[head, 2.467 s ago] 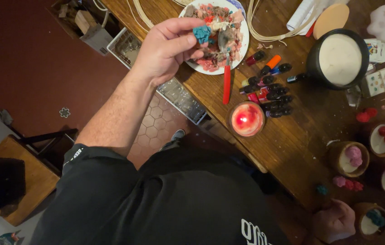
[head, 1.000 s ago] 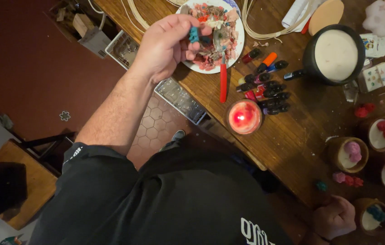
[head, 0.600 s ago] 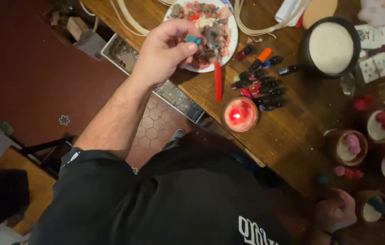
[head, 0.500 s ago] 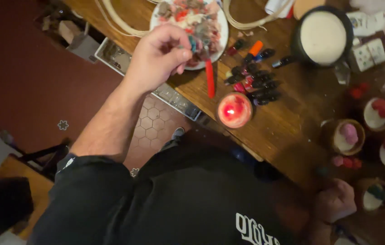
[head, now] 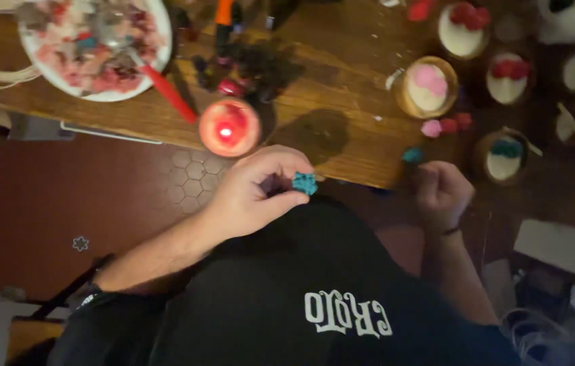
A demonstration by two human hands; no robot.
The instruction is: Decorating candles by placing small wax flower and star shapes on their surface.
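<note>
A small teal wax piece [head: 304, 183] sits pinched between thumb and fingertips of the left hand [head: 255, 193], held over the person's lap just off the wooden table [head: 341, 88] edge. The right hand [head: 442, 193] is loosely curled near that edge; whether it holds anything cannot be told. A lit red candle [head: 229, 128] stands just beyond.

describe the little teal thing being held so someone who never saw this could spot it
Start at the lit red candle near the wooden table's front edge. Just below it, off the table, the left hand pinches a small teal flower-shaped piece in its fingertips. The other teal pieces lie on the table or in a wooden cup; only this one is held.
</note>
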